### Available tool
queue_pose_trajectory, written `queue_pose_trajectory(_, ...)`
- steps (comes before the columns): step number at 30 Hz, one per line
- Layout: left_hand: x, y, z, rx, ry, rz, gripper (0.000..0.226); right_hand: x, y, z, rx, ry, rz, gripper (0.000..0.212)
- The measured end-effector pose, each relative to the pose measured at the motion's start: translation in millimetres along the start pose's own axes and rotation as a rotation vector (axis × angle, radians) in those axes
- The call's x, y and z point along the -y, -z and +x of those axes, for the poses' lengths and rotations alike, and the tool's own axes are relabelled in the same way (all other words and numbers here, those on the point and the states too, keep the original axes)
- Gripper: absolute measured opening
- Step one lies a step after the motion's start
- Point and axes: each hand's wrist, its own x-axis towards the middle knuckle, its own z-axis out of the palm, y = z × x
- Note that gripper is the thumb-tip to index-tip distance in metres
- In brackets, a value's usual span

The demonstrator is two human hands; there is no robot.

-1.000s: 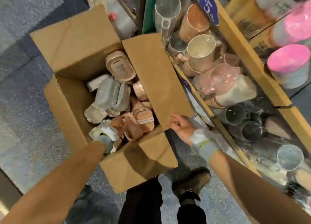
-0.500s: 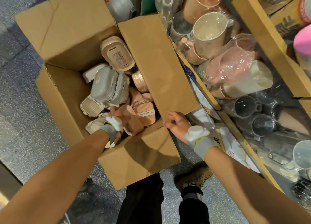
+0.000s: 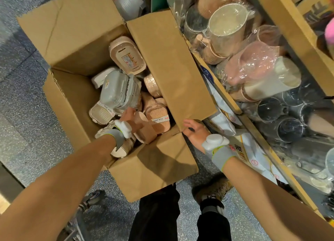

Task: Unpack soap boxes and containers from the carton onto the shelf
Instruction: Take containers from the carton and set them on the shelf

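Note:
An open cardboard carton (image 3: 72,99) stands on the floor, filled with several soap boxes. A grey soap box (image 3: 115,90) lies near the middle and a pink one labelled SOAP BOX (image 3: 159,118) lies beside it. My left hand (image 3: 131,118) is inside the carton and grips a pink soap box (image 3: 146,130) at the near corner. My right hand (image 3: 196,132) grips the lower edge of the carton's right flap (image 3: 168,63). The shelf (image 3: 227,94) is on the right.
The shelf holds plastic-wrapped cups and jugs (image 3: 229,27) and dark tumblers (image 3: 289,128). White printed bags (image 3: 224,117) lie on the lower shelf edge beside the carton. My legs and shoe (image 3: 213,190) are on the speckled floor below the carton.
The view has shifted slightly closer to the carton. My left hand stays on the pink soap box and my right hand stays on the flap's edge.

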Motion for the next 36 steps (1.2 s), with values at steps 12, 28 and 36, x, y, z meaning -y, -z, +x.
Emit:
queue_pose_trajectory(12, 16, 22, 9, 0.222, -0.128, 0.333, 0.102, -9, 3, 3, -0.014, 0.027, 0.045, 0.041)
queue_pose_trajectory(28, 15, 40, -8, 0.224, -0.216, 0.06, 0.072, -6, -1, -4, 0.005, 0.01, 0.097, 0.045)
queue_pose_trajectory(36, 0, 65, -28, 0.374, -0.327, -0.344, 0.056, 10, -4, -14, 0.068, 0.06, 0.115, 0.065)
